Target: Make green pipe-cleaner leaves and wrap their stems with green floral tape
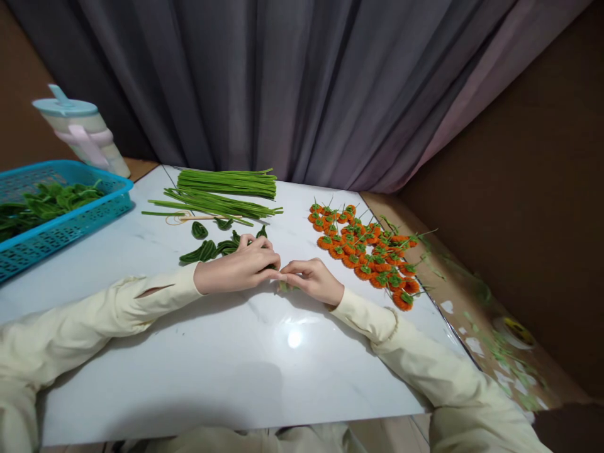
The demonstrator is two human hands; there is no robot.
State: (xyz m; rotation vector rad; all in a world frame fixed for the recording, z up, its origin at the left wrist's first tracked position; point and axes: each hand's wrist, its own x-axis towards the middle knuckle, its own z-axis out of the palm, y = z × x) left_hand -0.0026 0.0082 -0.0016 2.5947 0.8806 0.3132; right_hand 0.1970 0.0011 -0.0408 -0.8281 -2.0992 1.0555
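Observation:
My left hand and my right hand meet above the middle of the table, fingertips pinched together. Between them a small green piece shows, mostly covered by the fingers, so its shape cannot be made out. Dark green fuzzy leaves lie just behind and left of my left hand, some partly hidden by it. A single looped leaf rests farther back. Right of my right hand, many orange fuzzy flowers with green centres and thin stems are spread out.
Bundles of green fuzzy stems lie at the table's back, by a thin wooden stick. A blue basket of green leaves stands left, before a tumbler. Green scraps and a spool lie beyond the table's right edge.

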